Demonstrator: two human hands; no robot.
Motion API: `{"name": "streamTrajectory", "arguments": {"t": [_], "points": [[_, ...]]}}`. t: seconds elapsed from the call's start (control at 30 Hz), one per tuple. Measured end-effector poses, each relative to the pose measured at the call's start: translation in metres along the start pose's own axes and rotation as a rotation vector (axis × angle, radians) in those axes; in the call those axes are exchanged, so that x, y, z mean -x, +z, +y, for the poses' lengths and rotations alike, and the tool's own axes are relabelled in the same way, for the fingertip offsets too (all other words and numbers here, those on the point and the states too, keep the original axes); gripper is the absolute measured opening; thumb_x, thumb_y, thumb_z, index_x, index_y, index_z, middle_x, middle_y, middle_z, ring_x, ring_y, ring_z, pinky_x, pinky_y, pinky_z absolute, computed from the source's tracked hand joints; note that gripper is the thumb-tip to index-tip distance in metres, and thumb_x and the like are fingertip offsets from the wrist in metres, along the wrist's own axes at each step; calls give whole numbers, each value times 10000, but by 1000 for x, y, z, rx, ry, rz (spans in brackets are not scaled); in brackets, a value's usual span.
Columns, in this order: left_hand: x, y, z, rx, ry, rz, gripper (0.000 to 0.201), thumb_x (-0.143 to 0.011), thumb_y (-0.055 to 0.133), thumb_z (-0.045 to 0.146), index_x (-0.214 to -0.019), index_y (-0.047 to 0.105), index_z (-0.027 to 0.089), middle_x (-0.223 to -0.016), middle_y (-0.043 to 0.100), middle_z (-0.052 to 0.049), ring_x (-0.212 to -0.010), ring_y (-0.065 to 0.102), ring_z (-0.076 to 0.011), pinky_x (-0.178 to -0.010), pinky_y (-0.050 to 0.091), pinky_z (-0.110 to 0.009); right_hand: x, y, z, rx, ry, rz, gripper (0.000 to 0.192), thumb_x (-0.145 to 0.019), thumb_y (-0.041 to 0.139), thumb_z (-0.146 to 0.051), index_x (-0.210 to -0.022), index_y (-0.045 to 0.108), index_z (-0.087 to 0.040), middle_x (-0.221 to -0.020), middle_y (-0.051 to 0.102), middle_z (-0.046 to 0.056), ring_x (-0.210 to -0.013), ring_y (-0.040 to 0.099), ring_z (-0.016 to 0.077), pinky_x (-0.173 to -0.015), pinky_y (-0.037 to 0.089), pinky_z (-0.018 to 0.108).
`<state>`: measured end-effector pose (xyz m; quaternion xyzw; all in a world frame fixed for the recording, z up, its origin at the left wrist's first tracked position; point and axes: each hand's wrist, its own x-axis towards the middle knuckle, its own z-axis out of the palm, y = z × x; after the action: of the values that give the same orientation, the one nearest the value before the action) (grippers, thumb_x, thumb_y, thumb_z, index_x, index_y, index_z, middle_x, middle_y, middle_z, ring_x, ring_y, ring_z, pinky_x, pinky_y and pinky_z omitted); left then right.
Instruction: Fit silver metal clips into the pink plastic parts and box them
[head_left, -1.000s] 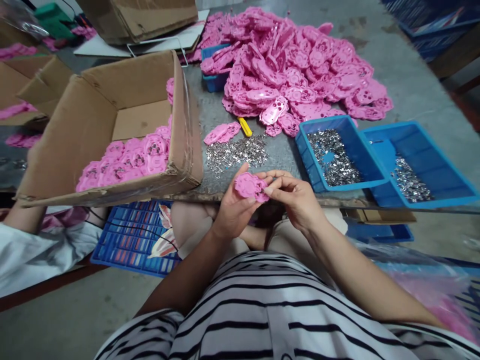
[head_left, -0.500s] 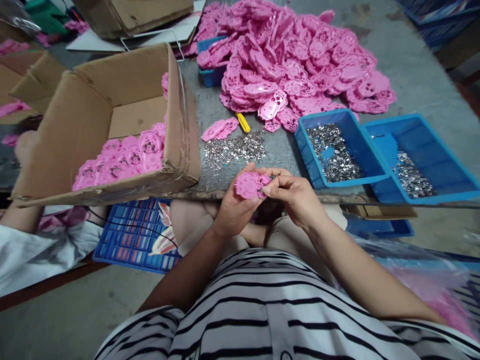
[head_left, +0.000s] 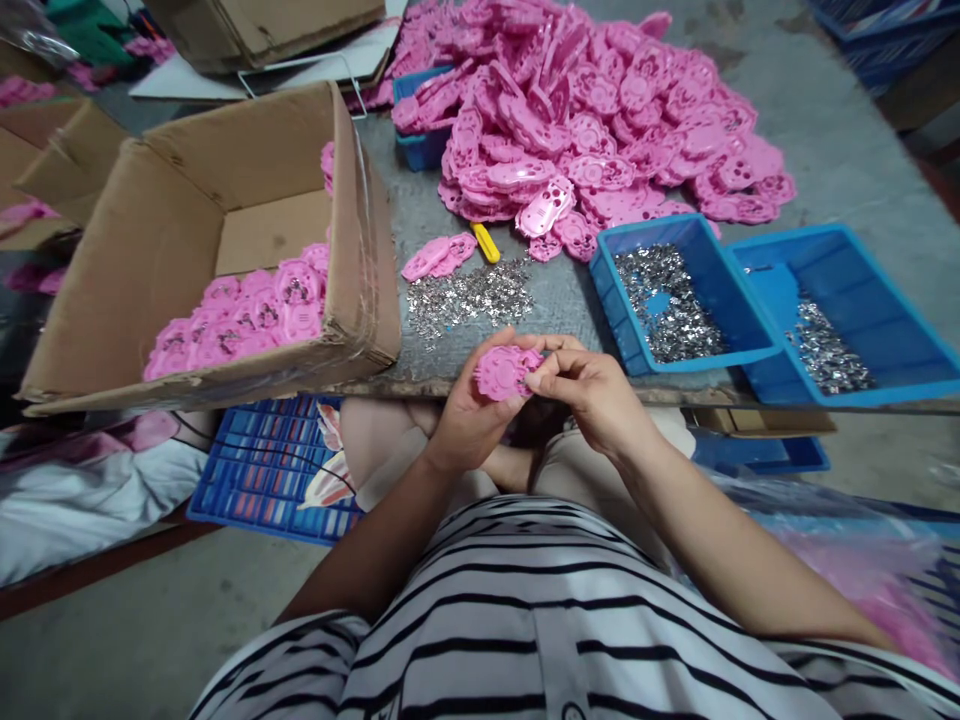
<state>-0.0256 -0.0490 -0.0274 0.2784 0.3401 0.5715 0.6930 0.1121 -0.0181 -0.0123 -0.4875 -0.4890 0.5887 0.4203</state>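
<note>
Now, your left hand [head_left: 469, 415] cradles a pink plastic shell [head_left: 504, 372] just over the near edge of the bench [head_left: 551, 295], thumb on top and fingers closed beneath it. Your right hand [head_left: 592, 395] is pinched shut at the shell's right edge; it seems to be pressing something small there, probably one of the metal pieces, though the piece itself is too small to make out.

Keep the shell flat and steady in the left hand so the right fingertips [head_left: 534, 380] work against a firm backing. Push straight down into the seat rather than at a slant, since a thin contact is likely to bend or skip out if it goes in crooked. Hold the work over the bench rather than over your lap, so a dropped piece lands where you can find it.

Your supply is close: a loose heap of metal pieces [head_left: 471, 297] lies just beyond your hands, and more fill the blue tray [head_left: 679, 290] to the right, with a second blue tray [head_left: 847, 315] beside it. The cardboard box [head_left: 225, 245] on your left holds pink shells laid in rows; the big pink pile [head_left: 592, 125] sits further back, with a yellow tool [head_left: 487, 243] at its near side.
</note>
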Motion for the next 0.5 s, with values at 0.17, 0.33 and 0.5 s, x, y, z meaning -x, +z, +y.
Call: {"name": "streamTrajectory", "arguments": {"t": [0.17, 0.33, 0.5], "points": [[0, -2, -2, -12, 17, -23, 647, -589, 851, 297, -1175, 576, 298, -1278, 583, -46, -1269, 495, -219, -1071, 389, -352, 1, 1, 5, 35, -53, 1, 234, -649, 758, -348, -577, 603, -189, -1022, 598, 67, -1040, 554, 237, -971, 388, 426], [-1, -3, -2, 34, 6, -44, 632, -626, 822, 263, -1207, 572, 288, -1306, 575, -45, -1290, 475, -225, -1097, 367, -376, 1, 5, 17, 15, -147, 36, 304, -624, 793, -378, -674, 550, -203, -1017, 577, 64, -1030, 547, 221, -945, 418, 402], [-4, -4, 0, 114, -31, -85, 600, -739, 681, 183, -1307, 503, 257, -1315, 582, -69, -1300, 473, -263, -1094, 362, -461, 0, -6, 6, 49, -259, 130, 195, -716, 714, -334, -740, 573, -201, -1119, 584, 70, -1100, 544, 214, -914, 436, 364]]}}
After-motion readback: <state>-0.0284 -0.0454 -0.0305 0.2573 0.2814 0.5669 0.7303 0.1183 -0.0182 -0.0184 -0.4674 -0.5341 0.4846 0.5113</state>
